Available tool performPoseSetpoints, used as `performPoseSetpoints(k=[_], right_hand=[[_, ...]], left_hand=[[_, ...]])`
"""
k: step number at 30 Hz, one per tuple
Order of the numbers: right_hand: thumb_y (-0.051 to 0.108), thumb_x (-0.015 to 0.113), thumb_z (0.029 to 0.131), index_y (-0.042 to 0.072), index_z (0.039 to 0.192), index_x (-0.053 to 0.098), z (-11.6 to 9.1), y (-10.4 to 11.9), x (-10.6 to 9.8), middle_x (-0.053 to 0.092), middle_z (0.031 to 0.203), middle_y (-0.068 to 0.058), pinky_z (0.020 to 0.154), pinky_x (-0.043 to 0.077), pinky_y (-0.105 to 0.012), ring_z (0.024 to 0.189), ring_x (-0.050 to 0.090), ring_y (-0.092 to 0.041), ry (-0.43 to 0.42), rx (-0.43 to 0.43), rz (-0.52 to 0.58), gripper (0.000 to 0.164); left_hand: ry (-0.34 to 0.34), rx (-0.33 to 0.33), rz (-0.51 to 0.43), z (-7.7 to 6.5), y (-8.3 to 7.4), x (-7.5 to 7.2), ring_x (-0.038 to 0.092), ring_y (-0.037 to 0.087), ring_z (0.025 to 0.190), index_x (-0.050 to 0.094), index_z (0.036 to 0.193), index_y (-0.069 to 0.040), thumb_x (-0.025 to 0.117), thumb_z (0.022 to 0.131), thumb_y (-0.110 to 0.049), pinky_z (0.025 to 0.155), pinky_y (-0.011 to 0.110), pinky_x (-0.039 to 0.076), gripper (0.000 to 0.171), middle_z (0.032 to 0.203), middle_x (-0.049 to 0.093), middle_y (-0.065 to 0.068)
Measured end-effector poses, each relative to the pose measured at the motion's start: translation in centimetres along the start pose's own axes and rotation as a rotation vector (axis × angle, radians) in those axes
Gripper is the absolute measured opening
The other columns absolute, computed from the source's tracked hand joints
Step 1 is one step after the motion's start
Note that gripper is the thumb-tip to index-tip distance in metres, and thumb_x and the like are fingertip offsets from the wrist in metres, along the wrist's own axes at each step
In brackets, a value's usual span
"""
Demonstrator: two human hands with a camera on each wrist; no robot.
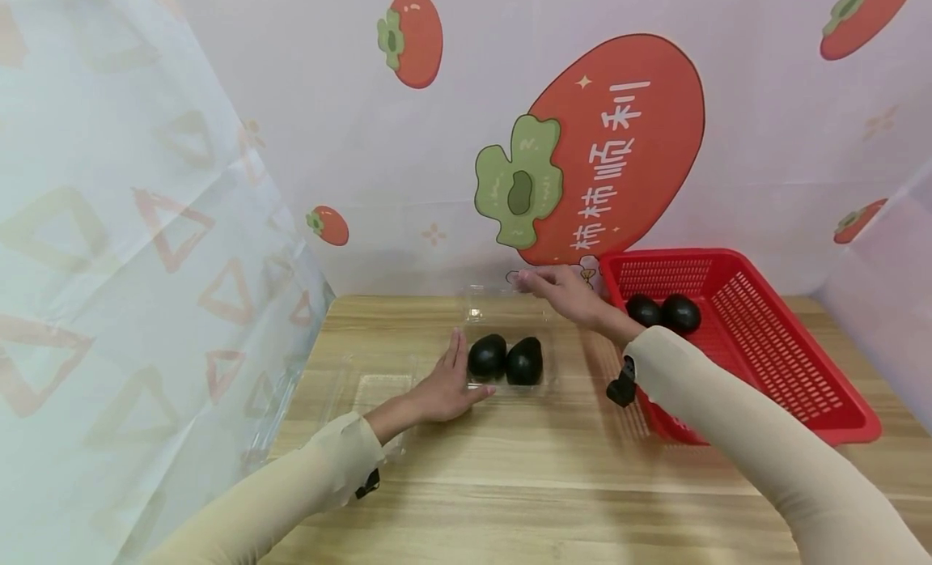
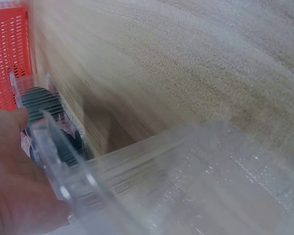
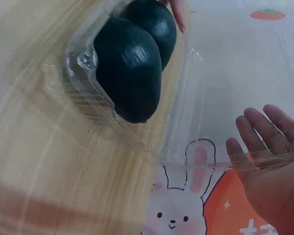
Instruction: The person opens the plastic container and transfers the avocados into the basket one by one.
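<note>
Two dark avocados (image 1: 506, 360) lie side by side in the base of a clear plastic clamshell box (image 1: 535, 391). Its transparent lid (image 3: 230, 88) stands raised on the far side. My left hand (image 1: 444, 389) rests at the box's left end, thumb towards the near side and fingers along the side. At the lid's right part is my right hand (image 1: 564, 294); in the right wrist view its extended fingers (image 3: 257, 129) touch the lid's edge. The right thumb is mostly out of sight.
A red perforated basket (image 1: 782, 330) with more avocados (image 1: 664, 312) stands on the right. Other clear plastic boxes (image 1: 364, 387) lie on the wooden table (image 1: 495, 492) at the left. A printed cloth (image 1: 408, 160) hangs behind.
</note>
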State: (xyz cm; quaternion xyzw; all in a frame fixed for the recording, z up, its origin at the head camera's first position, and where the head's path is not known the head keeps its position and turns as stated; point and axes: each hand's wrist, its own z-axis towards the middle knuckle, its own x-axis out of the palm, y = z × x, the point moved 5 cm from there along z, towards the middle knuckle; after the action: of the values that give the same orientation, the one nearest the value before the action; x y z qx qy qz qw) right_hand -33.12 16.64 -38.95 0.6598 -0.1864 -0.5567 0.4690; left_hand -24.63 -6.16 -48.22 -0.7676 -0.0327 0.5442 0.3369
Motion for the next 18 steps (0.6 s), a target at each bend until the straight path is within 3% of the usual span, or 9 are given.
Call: performPoseSetpoints(k=[8,13,18], right_hand=[[0.042,0.043,0.115,0.001,0.143,0.064,0.9,-1.4,-0.9,0.067,0.141,-0.020,0.114,0.045,-0.053,0.133,0.062,-0.034,-0.061,0.045,0.205,0.054],[0.046,0.037,0.116,-0.004,0.147,0.057,1.1,-1.9,-1.1,0.062,0.145,-0.025,0.116,0.043,-0.056,0.138,0.056,-0.042,-0.091,0.083,0.287,0.062],[0.046,0.036,0.116,-0.003,0.152,0.052,1.3,-2.3,-1.0,0.058,0.149,-0.027,0.118,0.040,-0.057,0.141,0.053,-0.041,-0.124,0.135,0.365,0.063]], left_hand=[[0.016,-0.004,-0.004,-0.1,-0.1,0.1,0.008,0.048,0.160,-0.011,0.165,0.006,0.055,0.108,-0.050,0.126,0.055,0.024,0.104,0.173,-0.018,0.025],[0.036,-0.017,0.011,0.0,0.0,0.3,0.005,0.048,0.160,-0.014,0.164,0.006,0.054,0.109,-0.050,0.127,0.055,0.022,0.104,0.172,-0.021,0.026],[0.067,-0.029,0.030,0.0,0.0,0.6,0.002,0.048,0.160,-0.018,0.163,0.005,0.052,0.110,-0.051,0.128,0.055,0.019,0.105,0.171,-0.024,0.026]])
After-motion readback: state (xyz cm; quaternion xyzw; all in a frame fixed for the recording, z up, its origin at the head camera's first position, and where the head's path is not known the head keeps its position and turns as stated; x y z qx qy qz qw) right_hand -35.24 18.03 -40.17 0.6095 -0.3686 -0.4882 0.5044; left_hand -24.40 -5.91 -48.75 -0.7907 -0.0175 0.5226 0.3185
